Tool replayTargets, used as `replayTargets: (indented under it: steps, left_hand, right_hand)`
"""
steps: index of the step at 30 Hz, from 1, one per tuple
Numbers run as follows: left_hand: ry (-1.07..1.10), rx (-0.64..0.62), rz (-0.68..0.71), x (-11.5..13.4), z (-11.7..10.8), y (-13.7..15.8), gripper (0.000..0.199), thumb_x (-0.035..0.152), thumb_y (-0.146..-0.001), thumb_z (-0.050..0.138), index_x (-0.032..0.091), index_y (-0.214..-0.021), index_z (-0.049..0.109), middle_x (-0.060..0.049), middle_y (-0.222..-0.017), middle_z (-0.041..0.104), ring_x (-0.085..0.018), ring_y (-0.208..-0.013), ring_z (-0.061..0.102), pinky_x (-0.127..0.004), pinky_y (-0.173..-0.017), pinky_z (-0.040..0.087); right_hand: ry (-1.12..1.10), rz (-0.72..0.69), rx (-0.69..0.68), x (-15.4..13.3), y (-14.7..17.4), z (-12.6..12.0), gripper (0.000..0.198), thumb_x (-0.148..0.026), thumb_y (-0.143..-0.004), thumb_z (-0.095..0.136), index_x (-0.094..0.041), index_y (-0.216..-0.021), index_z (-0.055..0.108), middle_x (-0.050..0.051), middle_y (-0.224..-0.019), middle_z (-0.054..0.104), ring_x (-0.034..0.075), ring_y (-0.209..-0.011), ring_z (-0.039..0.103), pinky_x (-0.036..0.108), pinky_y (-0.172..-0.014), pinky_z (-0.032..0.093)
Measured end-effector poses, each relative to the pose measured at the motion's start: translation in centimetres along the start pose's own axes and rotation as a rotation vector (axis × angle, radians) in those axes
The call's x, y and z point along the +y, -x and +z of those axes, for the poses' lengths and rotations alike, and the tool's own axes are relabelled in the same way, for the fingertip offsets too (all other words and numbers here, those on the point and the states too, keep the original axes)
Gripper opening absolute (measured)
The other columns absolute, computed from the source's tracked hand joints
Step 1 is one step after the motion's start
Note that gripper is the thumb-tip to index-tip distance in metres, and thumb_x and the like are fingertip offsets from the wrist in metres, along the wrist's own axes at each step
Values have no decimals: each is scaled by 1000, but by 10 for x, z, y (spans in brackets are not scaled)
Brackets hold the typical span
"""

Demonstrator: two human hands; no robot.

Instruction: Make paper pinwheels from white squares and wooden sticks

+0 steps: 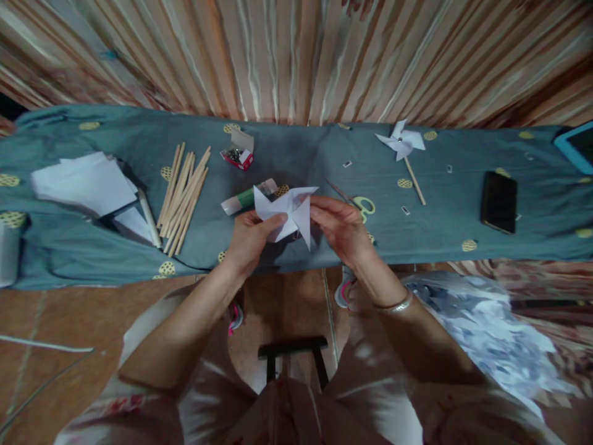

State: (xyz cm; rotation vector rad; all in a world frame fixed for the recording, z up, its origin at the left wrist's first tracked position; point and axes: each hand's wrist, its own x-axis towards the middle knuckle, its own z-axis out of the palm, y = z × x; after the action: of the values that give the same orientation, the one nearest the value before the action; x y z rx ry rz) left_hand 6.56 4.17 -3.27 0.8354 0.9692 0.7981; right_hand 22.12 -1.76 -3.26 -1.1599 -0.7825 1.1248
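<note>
The paper pinwheel (290, 213) sits pinched between both hands just above the near edge of the counter (296, 247), its white folded points fanning outward. The left hand (250, 238) grasps it from 8 o'clock, thumb laid across the front fold and fingers (277, 217) curled behind; the right hand (343, 228) holds the opposite side from 3 o'clock, fingertips closed on the folded vane. Just behind the pinwheel, at 11 o'clock, lies a glue stick (245, 199) with a green band, and at 2 o'clock a pair of scissors (359, 203) with pale yellow handles, partly hidden by the right hand. Farther out at 10 o'clock a bundle of wooden sticks (183, 198) lies on the teal cloth, with a small open red box of pins (239, 153) beyond it at 11 o'clock and a stack of white paper (83, 182) at 9 o'clock. At 1 o'clock rests a finished pinwheel on a stick (402, 143), and at 3 o'clock, well apart, a dark phone (498, 201). A bracelet (396, 305) circles the right wrist.
</note>
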Motion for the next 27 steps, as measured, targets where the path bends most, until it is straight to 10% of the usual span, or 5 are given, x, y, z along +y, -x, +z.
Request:
replayTargets:
  steps: [6,12,16,27]
  left_hand:
    - [-84,8,0,5,-3,1,14,20,-58,85,21,-68,75,-2,-76,76,-16,-68,66,-25,-64,52]
    - [-188,-80,-2,4,-9,-2,11,19,-58,84,21,-64,74,1,-64,72,-15,-60,61,-24,-54,48]
    - [-267,-116,-46,4,-10,-2,8,17,-61,81,19,-61,73,2,-59,68,-12,-55,56,-23,-54,44]
    - [-248,-151,-88,9,-5,2,9,10,-60,78,17,-58,74,1,-56,68,-10,-50,52,-24,-52,42]
  right_hand:
    - [386,-126,-132,-16,12,-4,27,-31,-79,73,-26,-105,75,-1,-81,72,13,-73,62,29,-72,51]
    - [316,-29,-307,-30,18,-6,28,-29,-83,68,-25,-110,73,1,-95,73,9,-60,59,26,-57,46]
    - [370,-13,-418,-34,19,-7,22,-27,-83,66,-20,-102,76,-1,-67,67,11,-57,57,25,-55,42]
    - [720,-64,-386,-33,20,-14,19,-29,-87,60,-19,-80,75,-1,-65,66,11,-61,55,25,-58,38]
